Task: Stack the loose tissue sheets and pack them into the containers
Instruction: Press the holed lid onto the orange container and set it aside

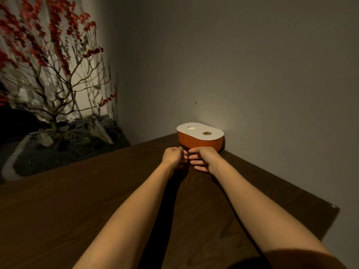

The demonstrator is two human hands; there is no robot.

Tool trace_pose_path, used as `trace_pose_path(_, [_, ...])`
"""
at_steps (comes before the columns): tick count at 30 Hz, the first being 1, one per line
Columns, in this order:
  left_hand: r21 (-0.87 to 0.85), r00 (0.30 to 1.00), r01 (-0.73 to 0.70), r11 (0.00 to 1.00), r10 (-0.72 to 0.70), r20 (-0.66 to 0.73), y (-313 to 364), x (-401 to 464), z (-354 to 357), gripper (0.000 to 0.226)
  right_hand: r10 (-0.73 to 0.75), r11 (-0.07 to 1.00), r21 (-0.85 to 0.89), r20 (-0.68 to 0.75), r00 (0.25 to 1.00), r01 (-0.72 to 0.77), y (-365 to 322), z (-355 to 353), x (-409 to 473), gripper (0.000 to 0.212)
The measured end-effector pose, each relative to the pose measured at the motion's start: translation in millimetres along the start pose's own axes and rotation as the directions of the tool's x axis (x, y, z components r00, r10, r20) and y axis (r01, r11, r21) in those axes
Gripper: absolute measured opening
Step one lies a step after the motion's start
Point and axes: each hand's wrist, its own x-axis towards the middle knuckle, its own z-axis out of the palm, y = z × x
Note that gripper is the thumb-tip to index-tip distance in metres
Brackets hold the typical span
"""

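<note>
While both forearms are stretched far forward over the dark wooden table, the left hand and right hand are brought together, fingertips meeting, fingers curled inward. Whether anything is pinched between them cannot be told. Just beyond the knuckles, an orange container with a white two-holed lid is set at the table's far corner against the wall.

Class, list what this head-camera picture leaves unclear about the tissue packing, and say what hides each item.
1. Head view: what, if anything, the left hand and right hand hold; curled fingers and dim light hide it.
2. Inside of the orange oval container with a white two-hole lid: the lid covers it.
3. Red-blossomed branches: motion-blurred, cut by the left edge.
4. Loose tissue sheets: none visible.
</note>
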Motion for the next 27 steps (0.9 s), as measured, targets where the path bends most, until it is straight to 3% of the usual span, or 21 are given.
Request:
trace_pose_path(9, [-0.119, 0.994, -0.059, 0.991, 0.047, -0.102, -1.4, -66.2, -78.6, 0.036, -0.083, 0.996, -0.013, 0.155, 0.984, 0.086, -7.9, 69.7, -54.7, 0.026])
trace_pose_path(14, [-0.122, 0.967, -0.089, 0.989, 0.056, -0.25, -10.9, -118.6, -138.9, 0.04, -0.104, 0.988, -0.089, 0.249, 0.963, 0.129, 2.2, 131.4, -97.6, 0.026])
trace_pose_path(27, [-0.187, 0.848, -0.061, 0.981, -0.048, -0.528, -67.5, -243.6, -298.4, 0.033, -0.106, 0.955, -0.175, 0.552, 0.827, 0.239, 42.7, 297.5, -197.3, 0.029])
